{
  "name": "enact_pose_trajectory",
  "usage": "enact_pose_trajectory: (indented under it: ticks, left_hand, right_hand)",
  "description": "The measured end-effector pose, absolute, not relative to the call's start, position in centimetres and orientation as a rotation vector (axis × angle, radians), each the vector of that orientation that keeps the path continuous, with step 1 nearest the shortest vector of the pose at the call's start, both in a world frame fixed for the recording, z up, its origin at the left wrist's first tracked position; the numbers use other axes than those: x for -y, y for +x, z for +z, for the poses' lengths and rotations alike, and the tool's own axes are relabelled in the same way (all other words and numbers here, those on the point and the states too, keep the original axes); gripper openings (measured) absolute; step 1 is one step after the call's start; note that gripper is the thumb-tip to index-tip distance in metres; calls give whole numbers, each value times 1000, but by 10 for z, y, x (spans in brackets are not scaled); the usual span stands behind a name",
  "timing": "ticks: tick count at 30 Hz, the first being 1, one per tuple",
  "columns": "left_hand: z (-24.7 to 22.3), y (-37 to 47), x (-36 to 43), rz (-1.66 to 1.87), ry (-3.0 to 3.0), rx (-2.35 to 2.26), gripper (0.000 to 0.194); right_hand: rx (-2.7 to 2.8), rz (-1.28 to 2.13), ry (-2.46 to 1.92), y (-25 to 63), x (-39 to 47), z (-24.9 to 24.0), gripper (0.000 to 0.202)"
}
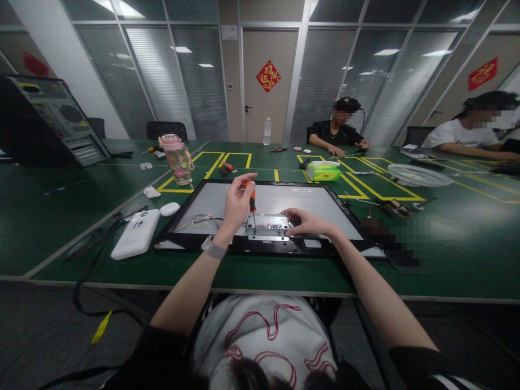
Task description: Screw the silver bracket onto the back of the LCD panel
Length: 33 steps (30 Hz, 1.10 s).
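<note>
My left hand (238, 201) is closed round the orange and black handle of a screwdriver (252, 201). The screwdriver stands nearly upright, its tip down at the left part of a metal bracket (268, 237). My right hand (305, 222) rests at the bracket's right end with fingers curled against its edge; whether they pinch it is hard to make out. Under both hands lies a flat display panel (203, 203) with a black frame and a silvery back. Thin wires (199, 219) run across the panel left of the bracket.
Left of the panel lie a white power bank (136, 234) and a black strap. Beyond stand a pink-lidded bottle (177, 162), a green tissue pack (324, 171) and a computer case (52, 116). A fan grille (419, 175) lies right. Two people sit across the table (252, 273).
</note>
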<state>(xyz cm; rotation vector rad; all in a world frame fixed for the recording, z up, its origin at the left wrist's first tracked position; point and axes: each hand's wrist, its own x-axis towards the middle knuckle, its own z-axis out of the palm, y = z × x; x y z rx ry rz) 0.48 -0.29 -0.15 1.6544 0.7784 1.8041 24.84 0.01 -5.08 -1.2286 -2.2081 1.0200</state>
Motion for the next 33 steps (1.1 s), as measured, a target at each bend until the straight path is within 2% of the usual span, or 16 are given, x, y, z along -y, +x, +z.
enact_pose_trajectory:
  ticks: [4,10,15,21,29,33]
  left_hand:
    - [-2,5,1,1766,1579,-691,24]
    - [-1,4,3,1813,1730,-795,17]
    - [-1,5,4,1739,1664,-714,26]
    - [1,7,13,1862,1943,-921,15]
    - [-2,7,15,1736,1892,-770,25]
    - [1,7,16,1818,1943,-849,17]
  right_hand:
    - [2207,1021,-1225,248,0,-50,68]
    - [2195,1024,-1248,246,2,-48,68]
    - [2197,1041,-1239,247,3,-48,68]
    - [2194,1045,-1235,247,3,-48,68]
    - [2199,1041,-1238,248,1,-49,68]
    - [2194,1036,-1241,248,0,-51,69]
